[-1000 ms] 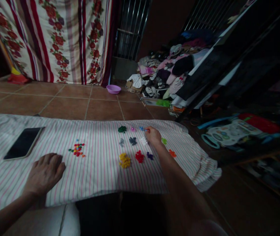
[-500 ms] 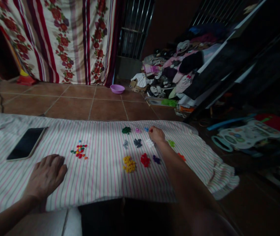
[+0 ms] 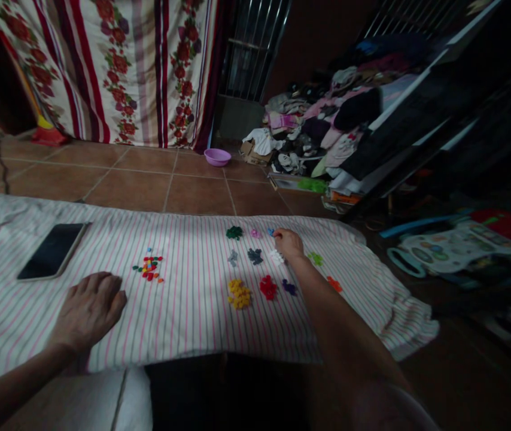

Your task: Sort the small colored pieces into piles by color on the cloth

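Observation:
My right hand (image 3: 290,244) is closed in a pinch at the small blue pieces (image 3: 271,231) near the far edge of the striped cloth. What its fingertips hold, if anything, is too small to make out. White pieces (image 3: 277,256) lie just under its wrist, with pink pieces (image 3: 255,233) to its left. My left hand (image 3: 91,305) rests palm down on the cloth, fingers lying flat, holding nothing. Beyond its fingers is a mixed heap of red, yellow, green, orange and blue pieces (image 3: 149,267).
Sorted piles surround the right forearm: dark green (image 3: 234,232), light grey (image 3: 233,258), dark grey (image 3: 255,257), yellow (image 3: 239,294), red (image 3: 268,288), dark blue (image 3: 288,287), lime (image 3: 315,258) and orange (image 3: 334,283). A phone (image 3: 52,251) lies at left on the striped cloth (image 3: 192,323).
The whole view has shifted slightly. My right hand stays at the blue pieces, its fingertips a little lower against them. My left hand stays flat in place.

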Demonstrator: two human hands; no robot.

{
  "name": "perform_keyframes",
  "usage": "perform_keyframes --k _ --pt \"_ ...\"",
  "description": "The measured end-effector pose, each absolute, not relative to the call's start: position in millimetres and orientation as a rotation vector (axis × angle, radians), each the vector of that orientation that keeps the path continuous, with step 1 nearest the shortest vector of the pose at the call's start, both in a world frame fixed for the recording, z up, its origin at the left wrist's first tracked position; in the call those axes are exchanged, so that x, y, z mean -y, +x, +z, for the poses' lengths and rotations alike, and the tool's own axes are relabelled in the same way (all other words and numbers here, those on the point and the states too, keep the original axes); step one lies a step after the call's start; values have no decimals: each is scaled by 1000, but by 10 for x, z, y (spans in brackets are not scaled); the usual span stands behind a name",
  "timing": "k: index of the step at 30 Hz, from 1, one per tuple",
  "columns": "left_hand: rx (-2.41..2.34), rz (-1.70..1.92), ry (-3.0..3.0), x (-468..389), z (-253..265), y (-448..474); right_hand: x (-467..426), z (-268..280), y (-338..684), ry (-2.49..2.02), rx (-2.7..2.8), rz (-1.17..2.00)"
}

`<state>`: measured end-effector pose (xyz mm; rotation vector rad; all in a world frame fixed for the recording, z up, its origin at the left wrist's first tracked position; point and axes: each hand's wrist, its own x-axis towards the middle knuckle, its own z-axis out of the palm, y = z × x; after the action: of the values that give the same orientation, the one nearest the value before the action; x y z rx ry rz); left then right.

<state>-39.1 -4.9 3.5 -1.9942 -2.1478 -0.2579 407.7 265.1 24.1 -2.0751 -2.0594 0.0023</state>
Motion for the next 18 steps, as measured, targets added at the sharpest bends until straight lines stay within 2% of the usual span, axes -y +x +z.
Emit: perform_keyframes --k 10,14,18 --pt "2180 -207 -1970 51 90 -334 -2513 540 3863 -1934 1973 -4" --pt "2224 -178 -1959 53 127 -303 -2407 626 3433 -1652 2101 45" --pt "2242 -190 -1946 52 144 -289 -2157 568 2830 -1242 2301 224"
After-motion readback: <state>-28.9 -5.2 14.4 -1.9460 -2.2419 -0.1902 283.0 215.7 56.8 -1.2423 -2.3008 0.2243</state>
